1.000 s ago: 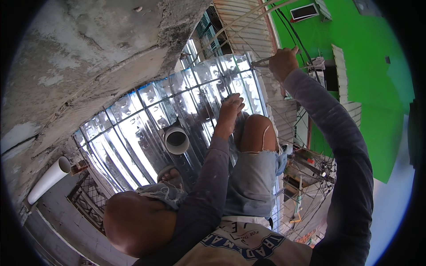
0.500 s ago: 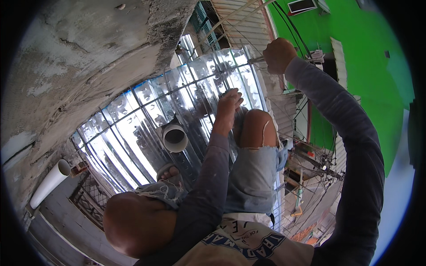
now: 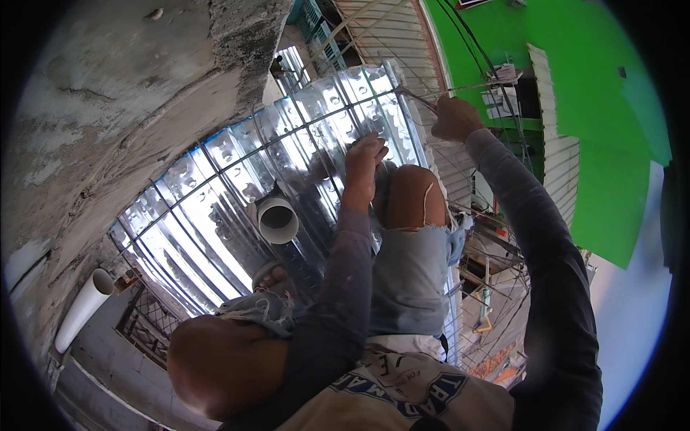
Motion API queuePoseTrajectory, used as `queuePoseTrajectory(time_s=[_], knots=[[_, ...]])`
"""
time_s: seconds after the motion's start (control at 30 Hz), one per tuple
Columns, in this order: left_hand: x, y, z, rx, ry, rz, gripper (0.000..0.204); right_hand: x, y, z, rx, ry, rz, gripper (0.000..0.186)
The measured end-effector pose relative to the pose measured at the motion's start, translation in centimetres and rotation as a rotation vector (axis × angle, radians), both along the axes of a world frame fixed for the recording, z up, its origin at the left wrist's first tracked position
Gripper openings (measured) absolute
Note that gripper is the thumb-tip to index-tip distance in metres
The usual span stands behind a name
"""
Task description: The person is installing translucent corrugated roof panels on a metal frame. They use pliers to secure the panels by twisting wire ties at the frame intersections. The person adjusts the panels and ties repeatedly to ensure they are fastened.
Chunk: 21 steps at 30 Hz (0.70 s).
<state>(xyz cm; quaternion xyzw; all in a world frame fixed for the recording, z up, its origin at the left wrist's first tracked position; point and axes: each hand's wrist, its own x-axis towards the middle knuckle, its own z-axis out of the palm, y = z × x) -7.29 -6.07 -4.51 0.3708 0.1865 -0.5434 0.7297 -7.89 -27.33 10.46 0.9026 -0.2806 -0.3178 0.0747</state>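
Note:
My right hand is closed round a slim metal tool that looks like pliers, with a bit of red near the fingers. Its tip meets the end of a thin dark rod at the right edge of the clear corrugated roof sheet. Over the same sheet, just beyond my raised knee, my left hand has its fingers curled together. Whatever they may hold is hidden. Several thin rods cross beneath or along the sheet's ridges.
A white pipe stands up through the sheet, left of my left forearm. A rough concrete wall leans in on the left, with another white pipe below it. Cables hang before a green wall at the right.
My right hand has come down and closer to my body, its wrist turned, and more of the tool shows. My left hand stays curled near the same spot. The view has shifted slightly.

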Motion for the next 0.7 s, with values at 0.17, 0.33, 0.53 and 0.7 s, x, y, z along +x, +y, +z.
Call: queuePoseTrajectory(time_s=[0.17,0.33,0.53,0.7], knots=[[-1.5,-0.1,0.1,-0.018,0.006,0.029,0.051,-2.7,-1.1,-1.7,-0.067,-0.033,0.031,0.025],[-1.4,-1.0,-1.4,-0.061,-0.011,0.070,0.047,-2.0,-2.1,-1.4,0.052,0.031,-0.058,0.019],[-1.0,-0.4,-0.4,-0.048,0.027,0.042,0.048,8.0,-3.9,3.2,0.325,0.551,-0.519,0.026],[-1.0,-0.7,-1.4,-0.057,0.038,0.139,0.051,11.7,-1.9,4.0,0.206,0.672,-0.350,0.030]])
